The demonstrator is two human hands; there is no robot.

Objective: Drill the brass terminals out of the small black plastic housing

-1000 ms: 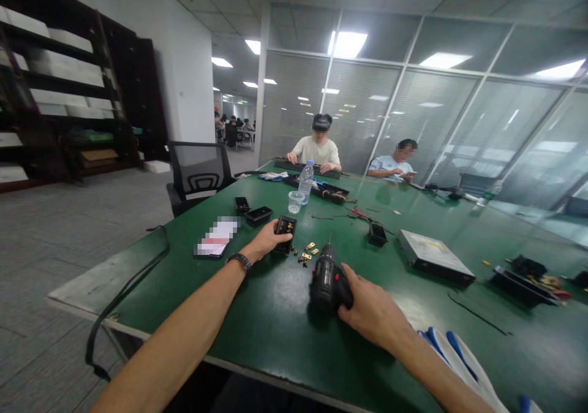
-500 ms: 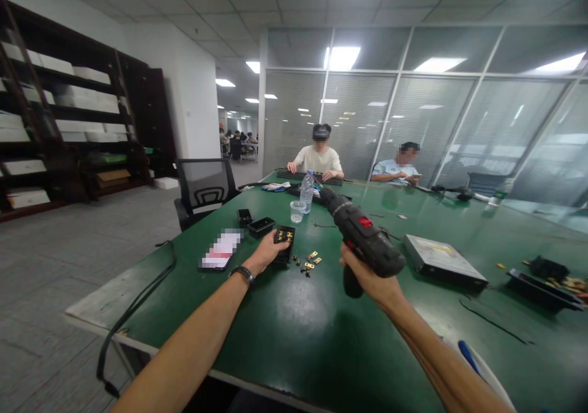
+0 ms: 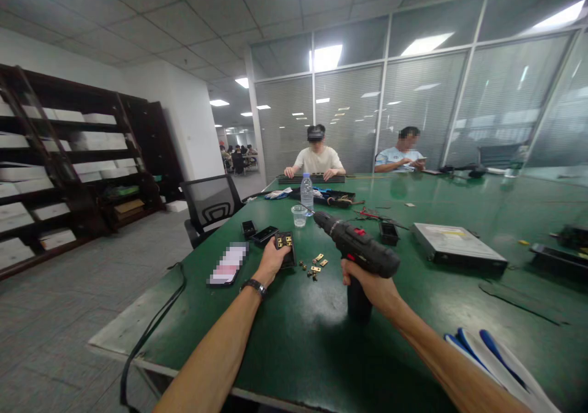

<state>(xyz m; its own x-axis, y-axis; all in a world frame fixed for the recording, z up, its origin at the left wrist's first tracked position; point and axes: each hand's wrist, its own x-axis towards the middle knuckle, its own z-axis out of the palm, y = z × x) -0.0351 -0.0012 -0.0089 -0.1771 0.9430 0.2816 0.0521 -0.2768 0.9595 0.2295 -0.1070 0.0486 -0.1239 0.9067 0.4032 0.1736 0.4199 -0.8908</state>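
My left hand (image 3: pixel 271 261) grips a small black block (image 3: pixel 286 257) with brass terminals on its upper face, the thumb lying on its edge. Wrapped round the handle of a black cordless drill (image 3: pixel 361 241) is my right hand (image 3: pixel 365 277); the drill's tip points forward and left, above the table. Between the hands, brass plates (image 3: pixel 323 263) and small screws (image 3: pixel 314 276) lie loose on the green table (image 3: pixel 294 333). Two black cases (image 3: pixel 264 235) (image 3: pixel 248 228) rest just beyond my left hand, and a phone (image 3: pixel 228 265) lies left of it.
A clear cup (image 3: pixel 299 215) and bottle (image 3: pixel 307 192) stand ahead. A black tray (image 3: pixel 342 198), a small black box (image 3: pixel 389 233) and a flat metal unit (image 3: pixel 454 247) lie further right. Gloves (image 3: pixel 491 358) are at front right. Two people (image 3: pixel 316 159) (image 3: pixel 399 155) sit across the table.
The view has shifted. The drill has tilted flatter and its tip has moved left, nearer the cup. My left hand still holds the black block.
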